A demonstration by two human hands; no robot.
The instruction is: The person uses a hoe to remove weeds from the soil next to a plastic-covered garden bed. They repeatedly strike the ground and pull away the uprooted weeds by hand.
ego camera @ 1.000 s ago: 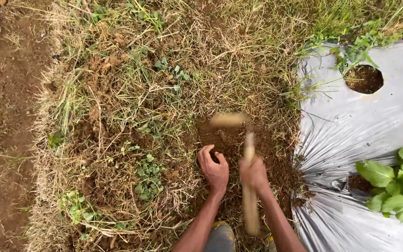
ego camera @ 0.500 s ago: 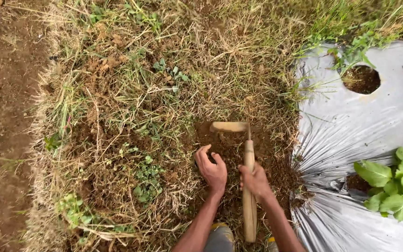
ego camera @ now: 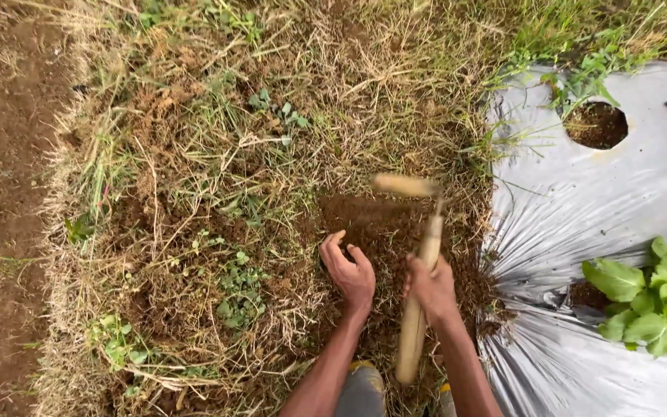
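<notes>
Looking down from the head cam, closest in are the person's two forearms coming up from the bottom edge, with a grey knee between them. The right hand is wrapped tight around the wooden handle of a small hoe, fingers fully closed on the shaft roughly at its middle, so a good bit of handle sticks out below the fist toward the body. The long axis runs nearly straight away from the person, tipped slightly to the right at the far end, and the hoe's head sits crosswise at the top, pointing left. It's blurred, so I can't tell whether it's touching the ground or just above it.

The left hand is just beside the handle, to its left, fingers loosely curled and spread on the patch of bare soil, not gripping anything I can make out. So the blade lies ahead of both hands, and the left hand is the one nearer the dug patch itself.

Further out it's all dry straw-like grass with small green weeds. To the right, silver plastic mulch sheet with a leafy green plant and a round planting hole beyond it. A dirt path runs along the far left
</notes>
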